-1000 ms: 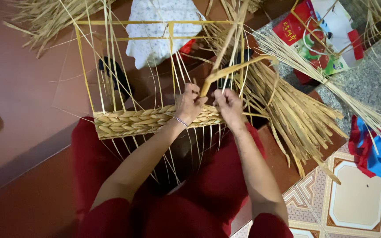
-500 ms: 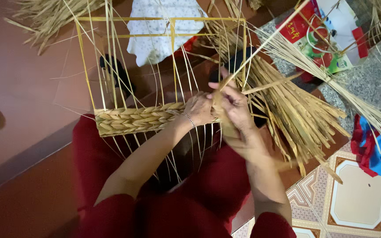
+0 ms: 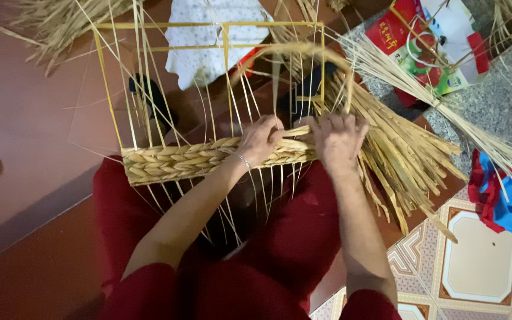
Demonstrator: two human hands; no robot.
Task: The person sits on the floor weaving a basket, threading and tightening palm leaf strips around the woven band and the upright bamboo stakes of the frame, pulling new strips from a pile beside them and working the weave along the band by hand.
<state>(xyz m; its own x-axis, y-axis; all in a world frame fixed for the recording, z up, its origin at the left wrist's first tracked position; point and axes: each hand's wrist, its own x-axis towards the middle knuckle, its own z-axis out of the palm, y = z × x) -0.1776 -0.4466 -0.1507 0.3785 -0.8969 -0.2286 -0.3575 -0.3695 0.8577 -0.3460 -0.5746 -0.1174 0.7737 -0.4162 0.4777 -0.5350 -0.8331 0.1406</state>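
Both my hands sit on the braid now. My left hand (image 3: 260, 139) presses its fingers curled down on the woven band (image 3: 208, 159), which lies across my lap. My right hand (image 3: 337, 137) grips the band's end, fingers closed around a strand (image 3: 303, 50) that loops up beyond them. One band woven, I judge; the frame (image 3: 208, 25) above my fingers stands bare but for upright strips, so most is left. One frame, one band, two straw bundles (image 3: 404, 142) right of my knuckles.
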